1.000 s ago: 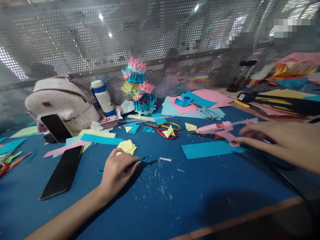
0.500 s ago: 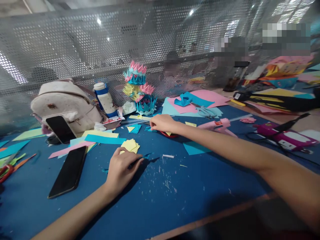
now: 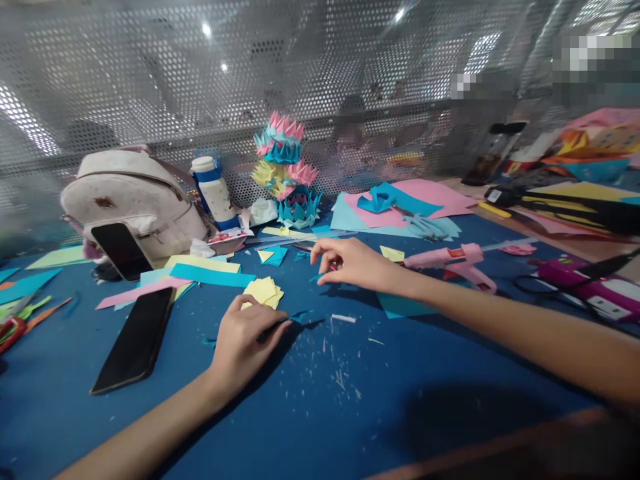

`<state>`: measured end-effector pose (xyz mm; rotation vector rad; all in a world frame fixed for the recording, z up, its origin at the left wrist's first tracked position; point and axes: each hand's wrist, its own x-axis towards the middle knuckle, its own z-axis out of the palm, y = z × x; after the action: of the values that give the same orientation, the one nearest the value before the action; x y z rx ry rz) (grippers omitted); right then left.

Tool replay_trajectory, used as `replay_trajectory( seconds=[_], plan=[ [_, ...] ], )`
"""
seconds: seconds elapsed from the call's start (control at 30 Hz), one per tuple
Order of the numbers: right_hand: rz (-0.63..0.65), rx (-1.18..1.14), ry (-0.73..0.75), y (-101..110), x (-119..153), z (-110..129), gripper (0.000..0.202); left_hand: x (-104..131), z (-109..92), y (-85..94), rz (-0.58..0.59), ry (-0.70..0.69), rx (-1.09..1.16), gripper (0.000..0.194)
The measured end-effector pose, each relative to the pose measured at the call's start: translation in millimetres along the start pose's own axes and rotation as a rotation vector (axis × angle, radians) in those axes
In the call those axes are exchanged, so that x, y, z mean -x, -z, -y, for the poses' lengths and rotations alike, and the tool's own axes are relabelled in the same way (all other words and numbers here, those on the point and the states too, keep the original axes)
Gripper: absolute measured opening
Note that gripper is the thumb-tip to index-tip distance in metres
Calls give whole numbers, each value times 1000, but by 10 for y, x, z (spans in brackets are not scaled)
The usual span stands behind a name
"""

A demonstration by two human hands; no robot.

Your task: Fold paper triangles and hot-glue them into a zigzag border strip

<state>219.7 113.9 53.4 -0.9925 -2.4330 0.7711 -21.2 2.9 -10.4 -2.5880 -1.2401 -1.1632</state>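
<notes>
Low over the blue table, my left hand (image 3: 247, 337) pinches a small folded piece of blue paper (image 3: 303, 316) between thumb and fingertips. Just beside that hand lies a stack of yellow paper squares (image 3: 265, 292). My right hand (image 3: 353, 265) is a little further away and to the right. Its thumb and finger close on a small blue paper scrap (image 3: 316, 278), partly hidden by the fingers. A gap separates the two papers. Behind the right hand lie a yellow-and-blue paper piece (image 3: 273, 255) and other small scraps.
A pink glue gun (image 3: 450, 257) lies right of my right hand, and a black phone (image 3: 135, 340) left of my left. At the back stand a white backpack (image 3: 130, 193), a bottle (image 3: 215, 193) and stacked paper lotus flowers (image 3: 287, 173). Scissors (image 3: 425, 227) rest on coloured sheets.
My right hand has drawn back toward me from the scraps at the back, with a small blue paper scrap now showing in its fingers. My left hand stays put, still pinching its blue paper.
</notes>
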Motion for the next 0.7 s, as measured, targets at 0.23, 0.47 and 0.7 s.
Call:
replay_trajectory(
  seconds=[0.23,0.47,0.7],
  plan=[
    [29,-244,49,-23,241,198,6,-17,26,18,28,9,-5,9],
    [10,-127,159,-109,266,232,7,-32,7,56,59,-10,-9,7],
    [32,-106,172,-143,277,232,7,-49,-29,85,123,57,57,11]
  ],
)
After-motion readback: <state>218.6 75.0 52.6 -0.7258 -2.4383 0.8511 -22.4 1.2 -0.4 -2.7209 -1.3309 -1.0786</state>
